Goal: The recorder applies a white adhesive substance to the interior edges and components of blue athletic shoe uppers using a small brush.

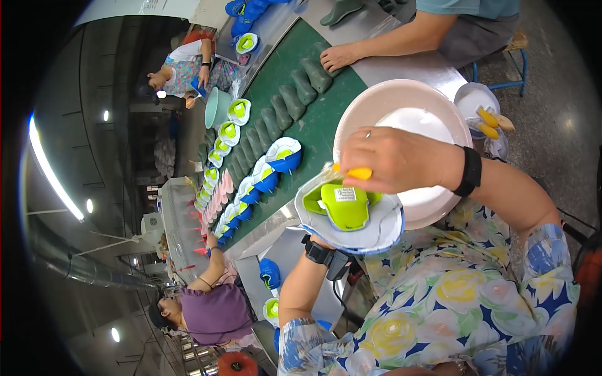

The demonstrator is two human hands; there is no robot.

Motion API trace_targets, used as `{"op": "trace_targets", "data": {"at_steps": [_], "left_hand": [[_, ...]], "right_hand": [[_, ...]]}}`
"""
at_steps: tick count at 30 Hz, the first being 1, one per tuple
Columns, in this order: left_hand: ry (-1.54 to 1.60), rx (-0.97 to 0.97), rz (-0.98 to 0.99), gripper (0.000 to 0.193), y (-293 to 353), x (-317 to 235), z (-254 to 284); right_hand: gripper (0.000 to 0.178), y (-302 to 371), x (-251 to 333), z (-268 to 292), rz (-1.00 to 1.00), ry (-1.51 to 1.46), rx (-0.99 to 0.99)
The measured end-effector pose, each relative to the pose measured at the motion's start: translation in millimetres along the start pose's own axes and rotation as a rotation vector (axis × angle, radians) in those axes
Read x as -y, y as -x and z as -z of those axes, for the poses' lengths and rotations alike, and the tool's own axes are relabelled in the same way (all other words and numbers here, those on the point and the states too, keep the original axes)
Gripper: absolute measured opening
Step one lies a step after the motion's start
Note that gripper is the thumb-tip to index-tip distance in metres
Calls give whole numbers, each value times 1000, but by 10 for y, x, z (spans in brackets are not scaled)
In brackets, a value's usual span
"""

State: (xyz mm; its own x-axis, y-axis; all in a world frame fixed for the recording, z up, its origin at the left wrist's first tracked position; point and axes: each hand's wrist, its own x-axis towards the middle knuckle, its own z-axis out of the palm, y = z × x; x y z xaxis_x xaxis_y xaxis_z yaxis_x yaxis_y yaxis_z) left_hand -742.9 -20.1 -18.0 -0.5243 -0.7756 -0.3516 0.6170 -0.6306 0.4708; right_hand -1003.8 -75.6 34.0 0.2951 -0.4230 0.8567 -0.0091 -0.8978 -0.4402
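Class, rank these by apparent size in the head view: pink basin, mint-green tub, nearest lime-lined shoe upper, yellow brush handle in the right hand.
1. Pink basin
2. Lime-lined shoe upper
3. Mint-green tub, though it stands farther away
4. Yellow brush handle, partly hidden by the right hand

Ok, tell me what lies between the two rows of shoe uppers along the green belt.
In the head view, dark grey elongated pieces lie between the near row of blue-and-white uppers and the far row, with pink ones further along.
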Motion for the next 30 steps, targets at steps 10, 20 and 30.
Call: {"op": "trace_targets", "data": {"at_steps": [10, 20, 30], "left_hand": [[-207, -62, -140, 57, 30, -126, 13], [-702, -217, -200, 49, 109, -438, -163], [-631, -286, -355, 54, 203, -424, -89]], "right_hand": [[19, 136, -76, 117, -586, -121, 59], [17, 152, 81, 322, -577, -32, 101], [18, 312, 169, 249, -79, 119, 309]]}}
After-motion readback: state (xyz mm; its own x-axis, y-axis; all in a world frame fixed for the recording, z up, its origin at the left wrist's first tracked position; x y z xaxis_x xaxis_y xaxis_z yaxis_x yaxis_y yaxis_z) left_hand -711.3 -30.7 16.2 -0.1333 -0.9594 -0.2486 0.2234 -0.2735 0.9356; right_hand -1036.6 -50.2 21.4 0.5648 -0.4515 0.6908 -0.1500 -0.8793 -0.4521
